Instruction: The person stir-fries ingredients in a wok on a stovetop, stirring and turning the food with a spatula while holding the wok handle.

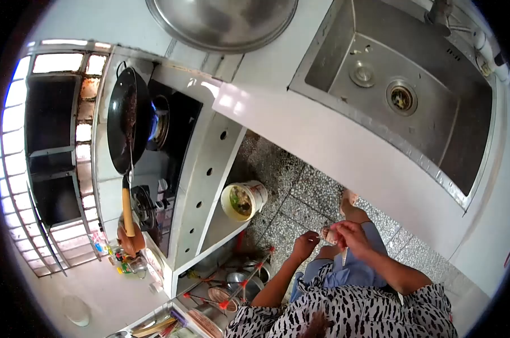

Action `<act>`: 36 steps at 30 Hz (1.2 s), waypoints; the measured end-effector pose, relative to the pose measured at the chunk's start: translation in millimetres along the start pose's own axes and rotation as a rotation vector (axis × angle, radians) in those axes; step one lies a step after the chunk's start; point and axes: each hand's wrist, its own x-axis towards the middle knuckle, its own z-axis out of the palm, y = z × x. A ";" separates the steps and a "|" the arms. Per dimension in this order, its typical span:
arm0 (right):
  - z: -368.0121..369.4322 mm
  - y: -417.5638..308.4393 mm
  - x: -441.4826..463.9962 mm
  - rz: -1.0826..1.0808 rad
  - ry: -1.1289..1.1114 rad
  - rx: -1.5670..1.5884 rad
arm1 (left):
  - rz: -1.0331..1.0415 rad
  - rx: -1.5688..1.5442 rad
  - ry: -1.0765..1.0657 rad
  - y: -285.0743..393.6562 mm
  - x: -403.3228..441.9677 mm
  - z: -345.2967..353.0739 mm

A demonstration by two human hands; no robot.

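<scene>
My left hand (306, 246) is held in front of my body with its fingers curled in. Close beside it, my right hand (352, 238) has thumb and fingers pressed together. If there is anything in either hand, it is too small to make out. A blue-grey cloth (345, 277) hangs below my hands, over the patterned shirt. My bare feet on the floor show partly behind the hands. To the left, a black wok (120, 121) sits over a lit gas burner (160, 121). A spatula with a wooden handle (127, 211) rests in it, with dark food inside.
A white bucket (260, 194) with scraps stands on the speckled floor (283, 222) by the stove cabinet. A steel sink (435, 124) is at upper right, a large metal lid (224, 22) on the counter. Below left are a rack with pots (244, 284) and several bottles (122, 262).
</scene>
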 end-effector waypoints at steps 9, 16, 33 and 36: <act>18.6 -37.0 0.8 0.024 -0.106 0.007 | -0.003 0.101 0.021 26.9 11.5 -26.9; 29.3 -47.6 2.1 -0.058 -0.125 -0.042 | -0.026 0.116 0.002 34.5 8.0 -46.1; 171.1 -72.5 39.6 -0.095 -0.211 -0.387 | 0.033 -0.293 0.264 -44.3 -23.7 -162.6; 232.7 -97.2 42.0 -0.153 -0.201 -0.418 | 0.134 -0.412 0.350 -53.2 -29.2 -210.4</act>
